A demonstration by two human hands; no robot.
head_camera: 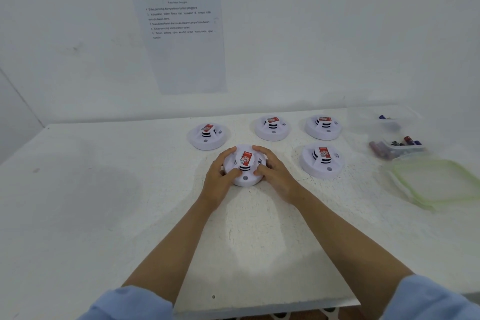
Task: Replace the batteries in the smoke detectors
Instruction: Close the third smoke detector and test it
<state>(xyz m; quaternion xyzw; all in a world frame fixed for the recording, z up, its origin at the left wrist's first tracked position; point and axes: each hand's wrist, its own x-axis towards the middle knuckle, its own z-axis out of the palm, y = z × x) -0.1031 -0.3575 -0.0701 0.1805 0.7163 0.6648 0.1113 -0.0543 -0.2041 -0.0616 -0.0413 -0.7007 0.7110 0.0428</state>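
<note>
Several round white smoke detectors with red stickers sit face up on the white table (91, 202). The nearest detector (245, 163) is in the middle, gripped from both sides. My left hand (220, 176) wraps its left rim, and my right hand (272, 174) wraps its right rim, thumbs on top. Another detector (322, 160) lies to the right. Three more stand behind: left (207, 135), middle (272, 127), right (324, 127). Every detector is closed, so no battery compartment shows.
At the right edge a clear plastic tub (397, 148) holds loose batteries. A second clear tub (381, 118) stands behind it. A clear lid with a green rim (439, 182) lies in front. An instruction sheet (181, 34) hangs on the wall.
</note>
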